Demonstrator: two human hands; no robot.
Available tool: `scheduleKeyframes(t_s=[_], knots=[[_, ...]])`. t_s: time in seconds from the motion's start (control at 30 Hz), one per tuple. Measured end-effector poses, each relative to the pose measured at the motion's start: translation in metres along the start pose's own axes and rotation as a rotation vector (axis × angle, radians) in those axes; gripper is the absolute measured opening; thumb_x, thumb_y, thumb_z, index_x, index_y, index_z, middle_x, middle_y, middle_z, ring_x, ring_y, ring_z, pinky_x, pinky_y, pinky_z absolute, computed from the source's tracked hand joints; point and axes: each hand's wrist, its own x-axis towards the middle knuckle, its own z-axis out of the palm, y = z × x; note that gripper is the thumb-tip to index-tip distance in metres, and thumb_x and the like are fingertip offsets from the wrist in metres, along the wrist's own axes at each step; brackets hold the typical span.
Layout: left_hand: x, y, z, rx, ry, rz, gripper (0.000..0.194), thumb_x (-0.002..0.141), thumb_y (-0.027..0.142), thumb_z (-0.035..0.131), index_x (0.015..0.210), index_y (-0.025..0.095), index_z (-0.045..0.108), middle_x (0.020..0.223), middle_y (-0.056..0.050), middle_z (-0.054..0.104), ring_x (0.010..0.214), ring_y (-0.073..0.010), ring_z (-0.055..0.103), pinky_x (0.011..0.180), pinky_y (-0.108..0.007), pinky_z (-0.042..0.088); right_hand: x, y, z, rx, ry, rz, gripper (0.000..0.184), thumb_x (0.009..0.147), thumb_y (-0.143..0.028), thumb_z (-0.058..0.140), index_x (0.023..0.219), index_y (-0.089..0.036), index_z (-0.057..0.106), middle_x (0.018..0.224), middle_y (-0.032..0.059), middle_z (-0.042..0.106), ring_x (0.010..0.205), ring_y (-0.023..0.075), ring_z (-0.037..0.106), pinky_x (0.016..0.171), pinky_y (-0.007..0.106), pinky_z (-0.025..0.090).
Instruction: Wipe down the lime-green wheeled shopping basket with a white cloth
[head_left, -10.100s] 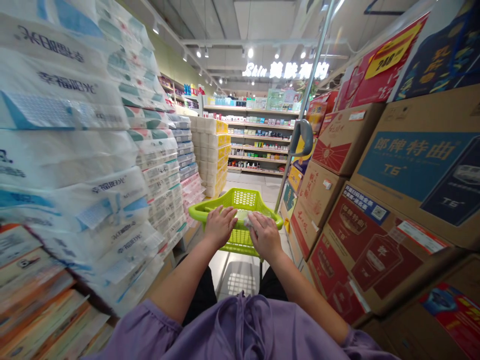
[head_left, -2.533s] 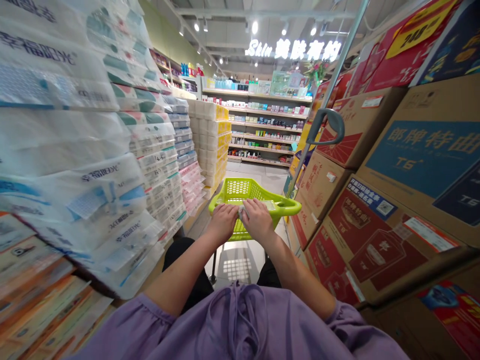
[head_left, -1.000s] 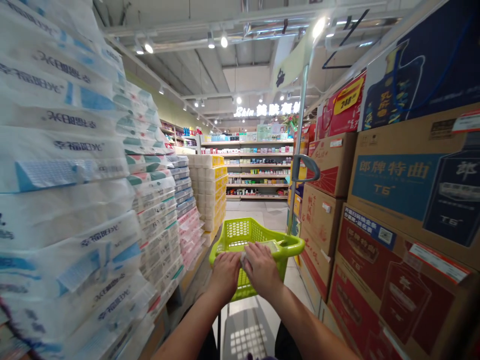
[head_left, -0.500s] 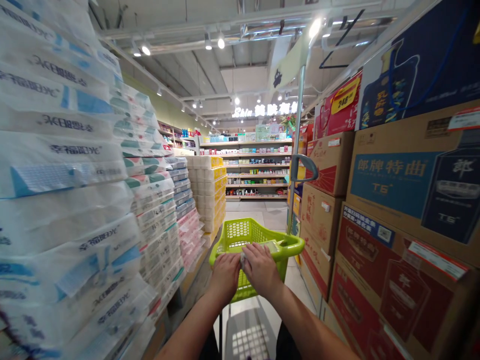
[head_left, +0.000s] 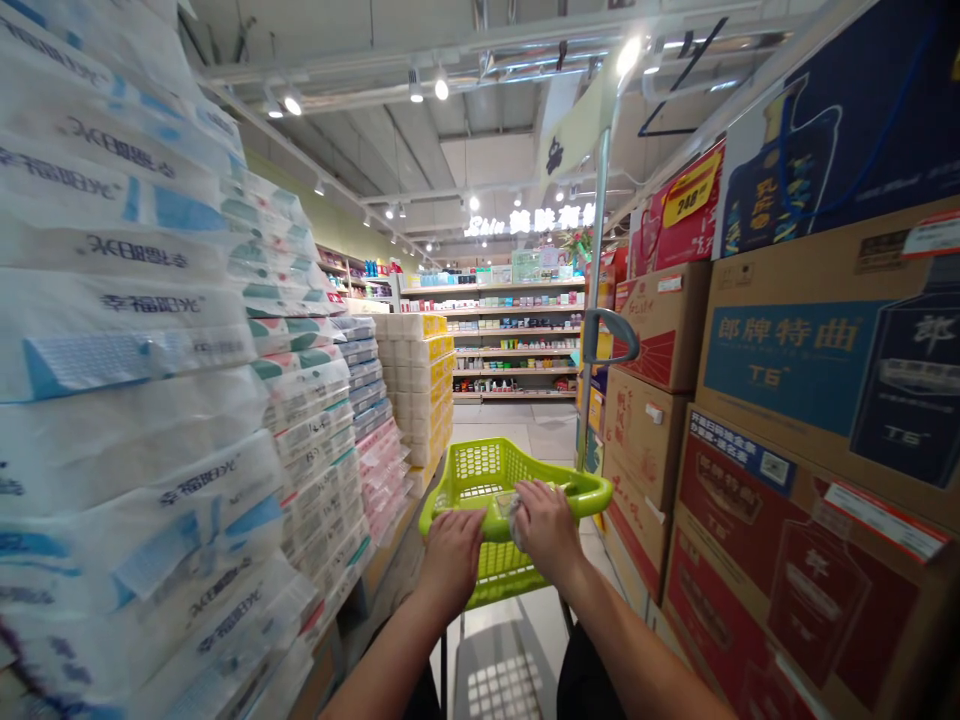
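Observation:
A lime-green shopping cart (head_left: 480, 462) with perforated basket walls stands right in front of me. My left hand (head_left: 454, 555) is closed round the left part of its handle (head_left: 496, 520). Further right along the same bar is my right hand (head_left: 547, 525), fingers bent over it. Under that palm a small crumpled whitish wad, like a tissue (head_left: 516, 524), shows against the handle; most of it is hidden. The two hands are apart, with a stretch of bare handle between them.
Wrapped tissue packs (head_left: 142, 310) are stacked high along the left. Cartons (head_left: 787, 340) form a wall on the right. A metal pole (head_left: 598, 250) with a grey loop handle rises beyond the cart's right side. Stocked shelves (head_left: 517, 345) cross the far end of the aisle.
My right hand has slid right along the handle with the whitish wad, opening a gap between my hands. The left hand stays on the bar. The cart has hardly shifted.

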Motion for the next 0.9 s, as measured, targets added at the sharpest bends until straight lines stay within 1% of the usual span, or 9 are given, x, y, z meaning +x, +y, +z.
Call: scheduleKeyframes(t_s=[0.1,0.27,0.4,0.5,0.57,0.67,0.73,0.8,0.9], knots=[[0.001,0.002,-0.001,0.000,-0.003,-0.011,0.035,0.092,0.018,0.040,0.120,0.021,0.059,0.116,-0.008,0.067,0.109,-0.0222,0.060,0.102,-0.045,0.040,0.003,-0.002,0.003,-0.028,0.033,0.091,0.036,0.090,-0.018,0.043,0.120,-0.017,0.063,0.128,0.0116,0.061,0.124,0.0278,0.051,0.109,0.048,0.031],[0.002,0.005,-0.005,-0.025,-0.022,0.009,0.033,0.092,0.017,0.039,0.115,0.021,0.062,0.113,-0.008,0.068,0.107,-0.0217,0.061,0.102,-0.044,0.041,-0.003,-0.012,0.014,0.153,0.050,-0.153,0.037,0.088,-0.018,0.047,0.124,-0.018,0.055,0.130,0.0118,0.058,0.122,0.0225,0.052,0.105,0.040,0.040],[0.001,0.004,-0.004,0.005,-0.020,-0.003,0.036,0.092,0.018,0.039,0.121,0.020,0.060,0.117,-0.009,0.067,0.108,-0.0229,0.060,0.102,-0.046,0.041,0.004,0.001,0.007,0.243,0.185,0.009,0.018,0.091,-0.020,0.043,0.099,-0.018,0.059,0.111,0.0119,0.063,0.100,0.0209,0.061,0.089,0.035,0.050],[0.000,0.003,-0.002,0.003,-0.009,-0.001,0.037,0.092,0.018,0.039,0.122,0.020,0.059,0.118,-0.009,0.067,0.109,-0.0225,0.060,0.103,-0.046,0.041,0.005,-0.006,0.006,0.141,0.152,0.036,0.021,0.092,-0.020,0.042,0.088,-0.020,0.062,0.098,0.0081,0.065,0.094,0.0205,0.061,0.091,0.035,0.047],[0.000,0.002,0.000,-0.009,-0.018,0.003,0.037,0.091,0.016,0.038,0.121,0.020,0.060,0.117,-0.009,0.067,0.110,-0.0220,0.060,0.103,-0.045,0.040,0.000,-0.017,0.009,0.063,0.089,-0.061,0.020,0.091,-0.021,0.047,0.098,-0.023,0.066,0.105,0.0064,0.067,0.105,0.0228,0.058,0.101,0.040,0.040],[-0.001,0.000,0.000,-0.009,-0.022,0.010,0.037,0.090,0.015,0.038,0.119,0.019,0.061,0.116,-0.010,0.068,0.109,-0.0222,0.060,0.103,-0.045,0.041,-0.007,-0.019,0.008,0.022,0.033,-0.173,0.036,0.086,-0.021,0.053,0.120,-0.030,0.062,0.128,0.0024,0.061,0.122,0.0253,0.050,0.110,0.045,0.028],[-0.002,0.000,-0.001,0.003,-0.003,0.023,0.036,0.091,0.018,0.038,0.120,0.020,0.060,0.115,-0.009,0.068,0.108,-0.0227,0.060,0.102,-0.045,0.042,-0.006,-0.011,0.003,0.005,0.016,-0.139,0.041,0.085,-0.018,0.050,0.123,-0.030,0.061,0.128,0.0027,0.061,0.122,0.0254,0.050,0.110,0.046,0.028],[-0.002,0.000,-0.001,0.012,0.014,0.027,0.036,0.092,0.019,0.039,0.121,0.021,0.059,0.116,-0.009,0.068,0.107,-0.0228,0.060,0.101,-0.046,0.042,-0.003,-0.003,0.001,-0.019,0.040,-0.038,0.042,0.084,-0.015,0.046,0.122,-0.022,0.062,0.124,0.0072,0.064,0.120,0.0261,0.052,0.109,0.046,0.031],[-0.001,0.003,-0.003,0.011,0.003,0.005,0.036,0.092,0.018,0.039,0.120,0.021,0.059,0.115,-0.008,0.068,0.106,-0.0222,0.060,0.101,-0.045,0.042,-0.002,-0.007,0.008,-0.014,0.078,0.010,0.041,0.085,-0.013,0.043,0.123,-0.016,0.061,0.121,0.0113,0.065,0.118,0.0262,0.054,0.107,0.044,0.035]])
